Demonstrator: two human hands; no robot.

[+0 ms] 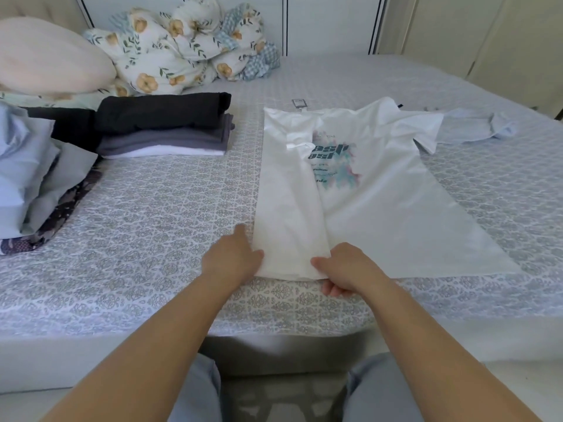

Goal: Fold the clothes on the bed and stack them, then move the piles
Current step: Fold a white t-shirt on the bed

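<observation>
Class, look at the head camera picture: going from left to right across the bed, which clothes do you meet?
Crumpled light blue clothes → folded stack of dark and white clothes → white printed T-shirt, partly folded, with both hands at its near hem → light blue garment lying flat.

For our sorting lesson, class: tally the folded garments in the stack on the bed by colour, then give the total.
Black: 1, on top
Grey: 2, in the middle, as far as the layers show
White: 1, at the bottom
Total: 4 in the folded stack
</observation>
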